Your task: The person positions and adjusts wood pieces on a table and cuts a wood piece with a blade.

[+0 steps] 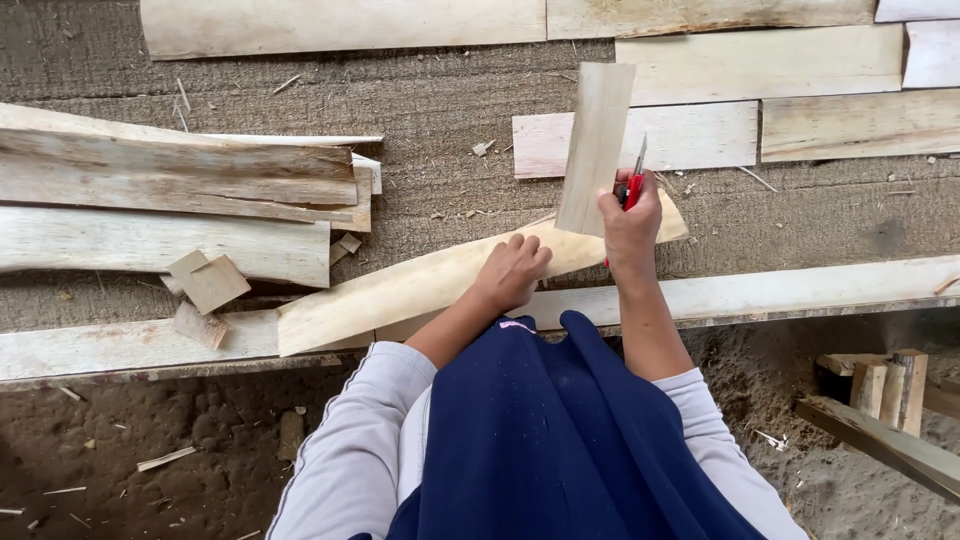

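My right hand [631, 222] grips a red-handled knife [633, 185], blade pointing up, together with a short pale veneer strip [596, 145] that stands tilted away from me. My left hand [512, 270] rests fingers-down on a long curved veneer sheet [400, 290] lying diagonally across a wooden rail [780, 292]. Both sleeves are grey, with a dark blue cloth [560, 430] over my lap.
Rough bark-edged slabs [180, 175] are stacked at the left, with small square offcuts [208, 283] beside them. Flat veneer pieces [760, 65] lie on the woven mat at the back and right. Sandy ground and wooden scraps [890, 385] sit below the rail.
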